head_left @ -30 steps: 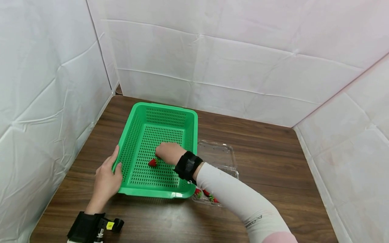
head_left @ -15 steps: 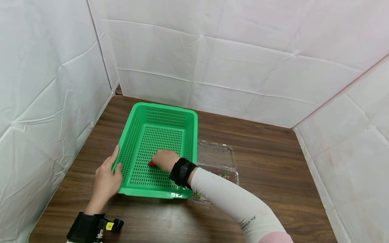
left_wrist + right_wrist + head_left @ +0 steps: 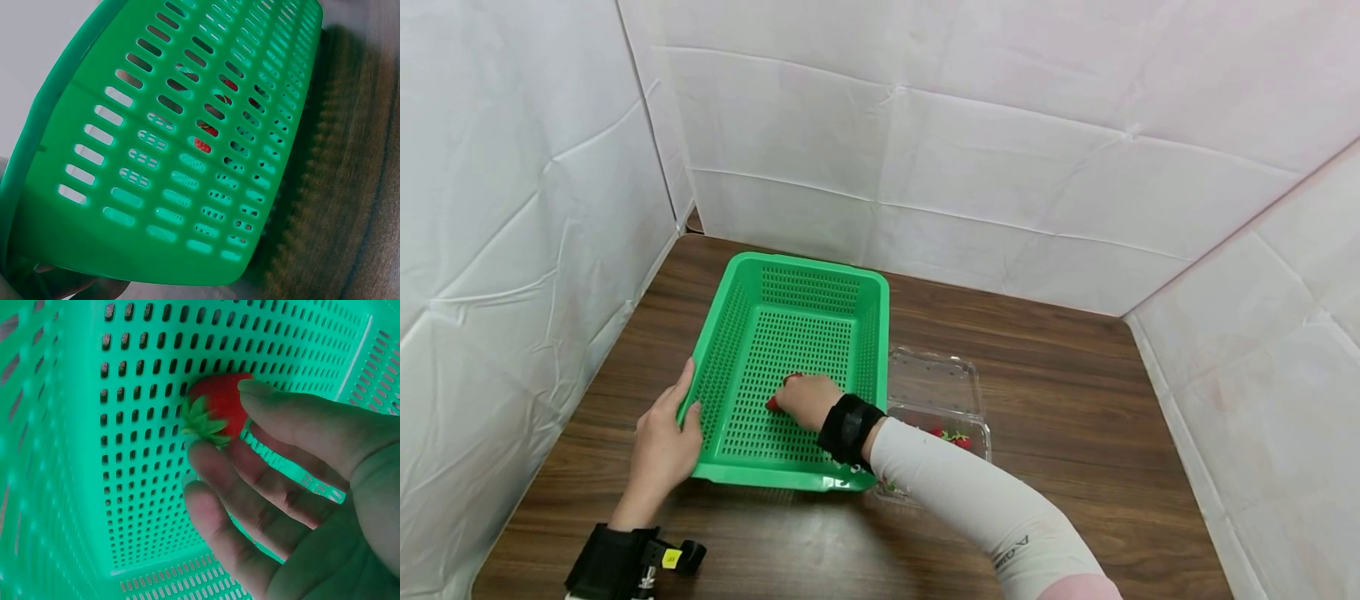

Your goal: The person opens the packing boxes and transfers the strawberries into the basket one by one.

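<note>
The right hand (image 3: 294,487) pinches a strawberry (image 3: 219,403) between thumb and fingertips, low on the floor of the green basket (image 3: 722,367). Best set it down gently, then loosen the fingers. The left hand (image 3: 662,442) grips the basket's near-left rim. Since a second ago, the right hand has closed over the berry.

Dark wood-grain bench (image 3: 1075,400) inside white walls.
On it stood a green basket (image 3: 797,271), with a clear plastic clamshell (image 3: 934,379) just beside it.
</note>
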Demonstrator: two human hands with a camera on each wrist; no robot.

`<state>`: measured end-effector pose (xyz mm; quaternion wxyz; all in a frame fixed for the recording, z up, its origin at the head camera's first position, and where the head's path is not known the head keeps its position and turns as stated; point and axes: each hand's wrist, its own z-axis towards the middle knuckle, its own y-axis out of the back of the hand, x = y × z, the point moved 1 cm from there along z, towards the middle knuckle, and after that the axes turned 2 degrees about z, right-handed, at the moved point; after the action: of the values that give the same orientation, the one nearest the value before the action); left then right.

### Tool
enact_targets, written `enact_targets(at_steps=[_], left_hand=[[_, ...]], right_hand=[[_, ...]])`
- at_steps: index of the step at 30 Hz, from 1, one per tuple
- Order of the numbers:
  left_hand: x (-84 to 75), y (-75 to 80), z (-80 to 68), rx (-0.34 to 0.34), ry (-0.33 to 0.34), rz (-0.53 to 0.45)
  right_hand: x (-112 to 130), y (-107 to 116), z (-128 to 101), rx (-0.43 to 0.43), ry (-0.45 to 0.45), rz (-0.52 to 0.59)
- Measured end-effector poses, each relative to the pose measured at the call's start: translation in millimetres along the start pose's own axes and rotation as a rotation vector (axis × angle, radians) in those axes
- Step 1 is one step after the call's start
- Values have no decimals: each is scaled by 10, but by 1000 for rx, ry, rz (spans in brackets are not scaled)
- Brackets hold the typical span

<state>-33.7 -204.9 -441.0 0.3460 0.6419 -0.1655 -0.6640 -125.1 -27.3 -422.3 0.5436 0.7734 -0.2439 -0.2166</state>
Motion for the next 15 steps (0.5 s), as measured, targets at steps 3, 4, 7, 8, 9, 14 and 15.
enact_targets(at_steps=[3,4,7,8,9,14,15], left_hand=[[-3,0,3,4,6,-4],[-2,1,3,5,8,-4],[-1,-1,7,3,11,-3],[0,-1,7,3,13,-2],[2,-2,8,2,13,-1],[9,-4,5,5,10,3],[10,-5,5,5,8,2]], right_hand=[[-8,39,-13,27,-7,0],[-10,59,-17,35,-7,3],[-20,133,-33,62,2,9],[-24,161,-38,69,5,18],[-27,187,-43,75,10,24],[-41,318,-78,91,25,57],[-45,345,-87,90,24,73]])
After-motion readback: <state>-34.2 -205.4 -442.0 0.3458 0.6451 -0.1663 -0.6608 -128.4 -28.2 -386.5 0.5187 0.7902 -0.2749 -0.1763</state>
